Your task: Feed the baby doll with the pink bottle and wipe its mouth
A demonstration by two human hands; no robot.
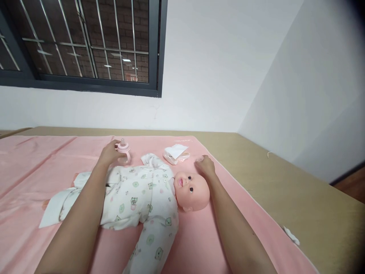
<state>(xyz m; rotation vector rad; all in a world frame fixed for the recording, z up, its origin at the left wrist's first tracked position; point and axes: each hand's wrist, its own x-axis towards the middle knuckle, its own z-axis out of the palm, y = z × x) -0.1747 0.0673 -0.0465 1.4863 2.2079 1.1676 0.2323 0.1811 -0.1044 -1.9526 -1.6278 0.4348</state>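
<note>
A baby doll (148, 198) in a white printed sleepsuit lies on a pink sheet (34, 163), its bare head (192, 190) toward the right. My left hand (110, 152) reaches over the doll's body and wraps round a small pink baby bottle (123, 151) standing beyond it. Just past the doll's head, my right hand (204, 165) rests on the sheet with its fingers curled; something small and clear seems to sit at its fingertips, too small to name.
A pack of white wipes or tissues (176, 153) lies beyond the doll's head. The pink sheet covers a tan mattress (299, 198) set in a corner under a barred window (85, 42). A white scrap (291, 234) lies on the mattress at right.
</note>
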